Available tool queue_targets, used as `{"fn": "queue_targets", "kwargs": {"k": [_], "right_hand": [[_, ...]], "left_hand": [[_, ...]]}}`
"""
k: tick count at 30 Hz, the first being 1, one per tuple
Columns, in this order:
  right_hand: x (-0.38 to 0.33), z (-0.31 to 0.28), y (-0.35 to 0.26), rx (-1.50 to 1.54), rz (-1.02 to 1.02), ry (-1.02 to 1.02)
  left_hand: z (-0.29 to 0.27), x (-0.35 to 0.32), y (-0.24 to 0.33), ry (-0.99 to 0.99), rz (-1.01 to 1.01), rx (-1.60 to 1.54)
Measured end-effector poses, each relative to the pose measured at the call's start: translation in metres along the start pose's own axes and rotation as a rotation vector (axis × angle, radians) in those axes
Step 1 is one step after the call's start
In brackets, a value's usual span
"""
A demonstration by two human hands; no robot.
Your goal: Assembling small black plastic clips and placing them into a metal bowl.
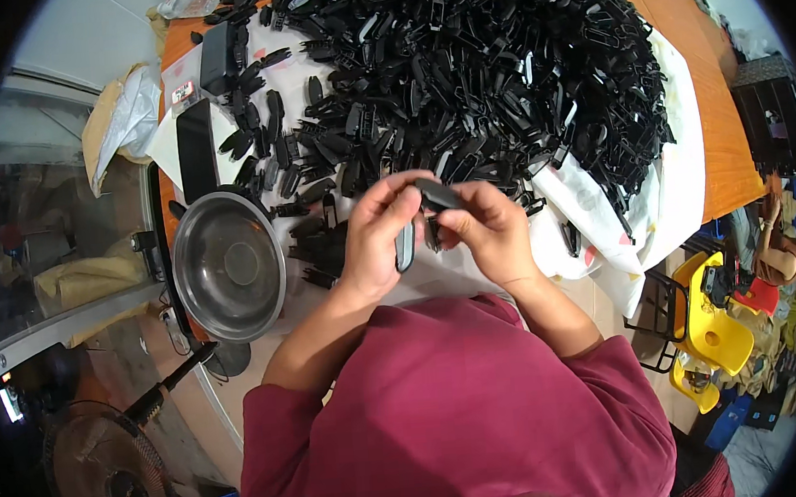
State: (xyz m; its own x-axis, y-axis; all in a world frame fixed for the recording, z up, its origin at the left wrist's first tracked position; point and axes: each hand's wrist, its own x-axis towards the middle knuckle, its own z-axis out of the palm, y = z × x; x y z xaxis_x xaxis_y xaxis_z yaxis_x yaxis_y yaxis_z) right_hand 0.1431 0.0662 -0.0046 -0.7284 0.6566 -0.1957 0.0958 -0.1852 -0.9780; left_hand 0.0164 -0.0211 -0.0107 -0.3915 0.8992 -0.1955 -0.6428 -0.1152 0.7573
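Note:
My left hand (pixel 374 241) and my right hand (pixel 494 232) meet in front of my chest at the table's near edge. Between their fingertips is an oval black plastic piece (pixel 438 194), gripped from both sides. A second piece, long and black with a grey face (pixel 405 246), is tucked in the palm of my left hand. Under my right fingers a small dark pronged part (pixel 432 235) shows; whether I hold it I cannot tell. Beyond my hands spreads a large heap of black plastic clip parts (pixel 460 78), with several looser ones toward the left.
An empty metal bowl (pixel 229 266) stands at the table's left edge, with a dark phone-like slab (pixel 196 152) behind it. White sheeting (pixel 682 145) covers part of the wooden table (pixel 722 133). A fan (pixel 109 476) is at lower left, yellow chairs (pixel 712 319) at right.

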Motion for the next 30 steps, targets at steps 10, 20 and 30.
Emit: {"fn": "queue_targets", "kwargs": {"k": [10,20,30], "right_hand": [[0.059,-0.032,0.008,-1.218,-0.597,0.177],[0.07,-0.032,0.009,-1.516,-0.59,0.071],[0.032,-0.012,-0.018,-0.271,-0.39,-0.007]], "left_hand": [[-0.098,-0.068,0.078,0.789,0.32,1.731],[-0.063,0.032,0.062,0.134,0.634,1.897],[-0.023,0.046,0.049,0.023,0.358,1.014]]}}
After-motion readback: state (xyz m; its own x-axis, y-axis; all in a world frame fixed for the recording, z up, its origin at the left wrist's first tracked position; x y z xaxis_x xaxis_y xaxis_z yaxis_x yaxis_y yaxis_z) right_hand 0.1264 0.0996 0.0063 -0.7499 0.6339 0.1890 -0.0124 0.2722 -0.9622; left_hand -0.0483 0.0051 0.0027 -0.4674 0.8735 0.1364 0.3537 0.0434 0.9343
